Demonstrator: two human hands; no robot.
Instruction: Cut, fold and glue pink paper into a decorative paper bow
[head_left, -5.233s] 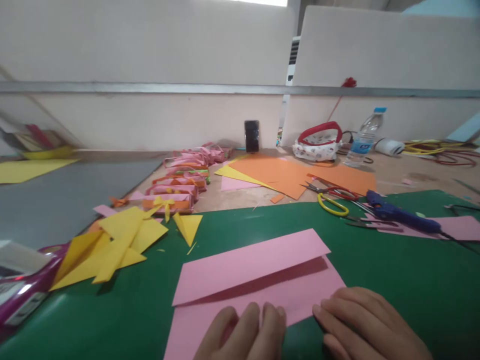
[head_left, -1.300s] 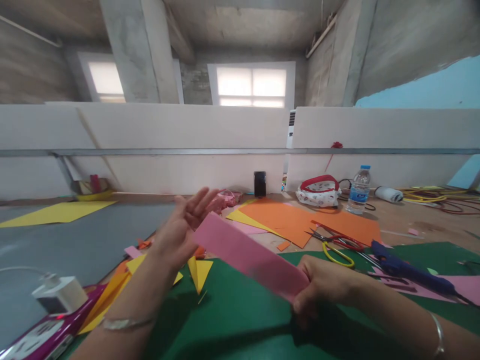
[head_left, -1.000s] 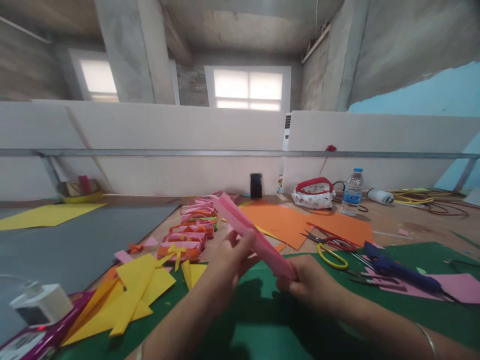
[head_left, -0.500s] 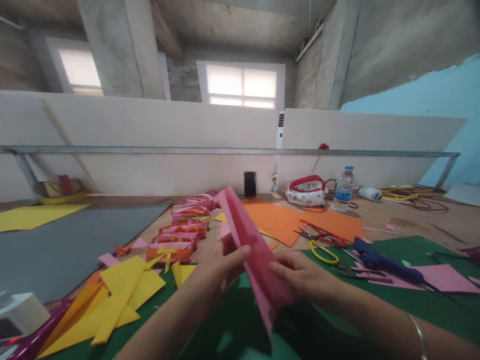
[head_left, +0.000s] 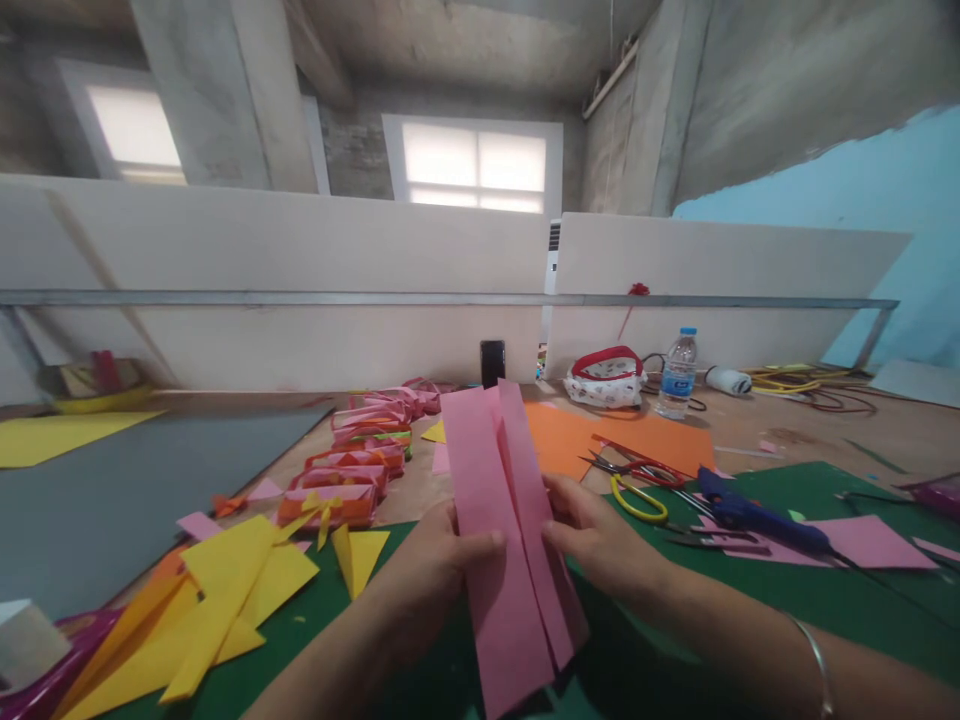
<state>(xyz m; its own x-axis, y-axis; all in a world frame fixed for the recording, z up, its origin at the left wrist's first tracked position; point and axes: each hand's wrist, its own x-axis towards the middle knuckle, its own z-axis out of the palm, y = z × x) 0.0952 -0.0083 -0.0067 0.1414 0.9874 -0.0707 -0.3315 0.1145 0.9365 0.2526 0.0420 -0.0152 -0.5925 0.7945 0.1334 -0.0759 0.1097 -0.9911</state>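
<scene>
A folded sheet of pink paper (head_left: 499, 560) is held up above the green mat (head_left: 637, 660), tilted with its long side running away from me. Its two long flaps fold inward, leaving a narrow gap between them. My left hand (head_left: 450, 560) grips the left edge, thumb lying on top and fingers hidden behind. On the right edge, my right hand (head_left: 592, 530) pinches the narrower flap between thumb and fingers. Left of the hands lie yellow paper pieces (head_left: 232, 590). Beyond them is a row of small pink and orange folded paper pieces (head_left: 337, 500).
To the right are scissors with yellow and red handles (head_left: 637, 498), a blue glue gun (head_left: 765, 525) and pink paper scraps (head_left: 870, 540). Orange sheets (head_left: 660, 440) lie farther back. A phone (head_left: 493, 362), a pouch (head_left: 604, 380) and a water bottle (head_left: 678, 375) stand along the back.
The pink paper has turned from edge-on to show its broad face, with both flaps visible. My hands still hold its two sides. The view has shifted slightly to the right.
</scene>
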